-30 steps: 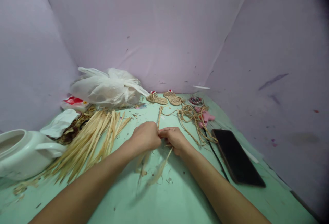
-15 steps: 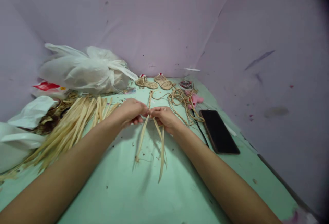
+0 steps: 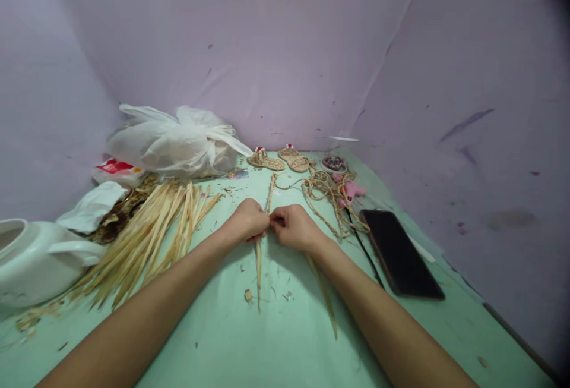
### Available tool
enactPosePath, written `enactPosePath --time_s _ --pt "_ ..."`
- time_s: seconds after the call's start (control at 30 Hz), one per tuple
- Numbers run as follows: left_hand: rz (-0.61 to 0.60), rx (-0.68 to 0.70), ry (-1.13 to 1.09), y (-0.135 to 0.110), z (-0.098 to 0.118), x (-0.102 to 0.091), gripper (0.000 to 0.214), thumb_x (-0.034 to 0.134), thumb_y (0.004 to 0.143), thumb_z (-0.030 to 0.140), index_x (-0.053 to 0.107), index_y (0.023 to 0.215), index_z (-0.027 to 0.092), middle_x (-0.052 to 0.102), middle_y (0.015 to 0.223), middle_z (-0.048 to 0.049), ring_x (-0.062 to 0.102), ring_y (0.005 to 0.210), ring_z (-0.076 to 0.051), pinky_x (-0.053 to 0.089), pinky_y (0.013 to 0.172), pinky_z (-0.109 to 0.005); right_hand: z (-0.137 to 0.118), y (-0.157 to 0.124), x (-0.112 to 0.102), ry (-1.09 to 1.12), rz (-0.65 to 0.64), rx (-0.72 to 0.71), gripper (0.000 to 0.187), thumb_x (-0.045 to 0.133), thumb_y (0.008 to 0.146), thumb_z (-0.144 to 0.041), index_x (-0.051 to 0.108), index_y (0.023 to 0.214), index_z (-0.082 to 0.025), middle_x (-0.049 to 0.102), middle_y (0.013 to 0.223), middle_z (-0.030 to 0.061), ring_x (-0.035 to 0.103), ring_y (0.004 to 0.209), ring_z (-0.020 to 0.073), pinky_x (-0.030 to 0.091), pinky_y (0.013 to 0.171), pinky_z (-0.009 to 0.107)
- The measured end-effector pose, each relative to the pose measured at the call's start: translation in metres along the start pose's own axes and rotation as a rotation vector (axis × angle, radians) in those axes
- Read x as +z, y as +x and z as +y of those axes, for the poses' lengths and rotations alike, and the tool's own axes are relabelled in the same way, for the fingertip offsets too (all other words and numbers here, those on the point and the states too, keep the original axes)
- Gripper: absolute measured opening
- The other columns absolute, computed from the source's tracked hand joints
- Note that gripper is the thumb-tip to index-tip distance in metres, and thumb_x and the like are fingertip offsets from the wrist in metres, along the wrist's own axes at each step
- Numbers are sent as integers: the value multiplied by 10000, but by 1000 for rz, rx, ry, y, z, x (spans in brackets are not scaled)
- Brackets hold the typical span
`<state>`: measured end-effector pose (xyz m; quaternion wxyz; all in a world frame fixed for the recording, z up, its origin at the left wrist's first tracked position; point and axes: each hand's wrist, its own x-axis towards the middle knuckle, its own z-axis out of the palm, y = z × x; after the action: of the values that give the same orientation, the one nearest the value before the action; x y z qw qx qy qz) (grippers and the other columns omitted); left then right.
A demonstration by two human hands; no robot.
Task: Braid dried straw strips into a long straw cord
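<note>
Both hands meet at the near end of a braid of dried plant fibre (image 3: pixel 270 195) that stretches away from me on the green table (image 3: pixel 222 328). My left hand (image 3: pixel 249 220) is closed on the braid's strands from the left. Beside it, my right hand (image 3: pixel 294 226) pinches strands too, its fingers curled. A loose pale strand (image 3: pixel 259 272) hangs below my left hand, and another strand (image 3: pixel 325 296) trails under my right wrist. The exact crossing of strands between the fingertips is hidden.
Dried fibre strips (image 3: pixel 142 239) lie left, by a white pitcher (image 3: pixel 40 260). Behind are a white plastic bag (image 3: pixel 182 141) and small woven sandals (image 3: pixel 291 158). On the right are coiled braided cord (image 3: pixel 325 189), a pink glue gun (image 3: pixel 353 191) and a black phone (image 3: pixel 401 251).
My hands have closed into tighter grips, and the loose strands have spread apart, one now under my right wrist. The whole view has shifted, bringing more of the pitcher in.
</note>
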<state>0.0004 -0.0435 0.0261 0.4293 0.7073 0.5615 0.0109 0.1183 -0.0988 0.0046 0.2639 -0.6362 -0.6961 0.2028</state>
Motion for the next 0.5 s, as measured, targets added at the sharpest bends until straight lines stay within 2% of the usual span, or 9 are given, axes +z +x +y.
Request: enactPosePath --time_s 0.1,0.23,0.37,0.43,0.5 --pt "34 -14 -30 2 -3 4 85 484 530 139 491 445 137 345 265 12 342 280 -111 251 325 -225 -8 -3 -1 -245 30 -1 235 459 672 -167 681 750 -159 667 699 80 544 604 145 331 544 226" --pt "23 6 -175 1 -6 8 96 479 513 133 443 428 159 287 253 37 283 263 -90 199 311 -216 -18 -6 -4 -407 23 157 209 503 666 -217 690 750 -177 669 710 107 577 656 185 328 542 249" --pt "44 6 -235 -1 -6 13 129 479 517 141 420 404 161 294 257 34 272 256 -82 181 303 -214 -30 -9 -9 -450 20 294 192 532 641 -230 689 720 -152 663 716 139 588 671 216 328 526 263" --pt "54 -20 -280 -1 -6 14 137 468 505 126 405 389 159 287 248 33 265 254 -75 169 303 -208 -37 -11 -11 -423 -7 310 196 542 636 -244 686 722 -143 660 715 146 591 662 221 325 511 264" --pt "5 -32 -361 -1 -7 14 145 450 499 115 385 377 159 279 240 32 250 249 -63 156 305 -199 -45 -14 -11 -400 -37 300 201 545 647 -249 685 739 -138 658 718 150 594 663 221 334 518 263"
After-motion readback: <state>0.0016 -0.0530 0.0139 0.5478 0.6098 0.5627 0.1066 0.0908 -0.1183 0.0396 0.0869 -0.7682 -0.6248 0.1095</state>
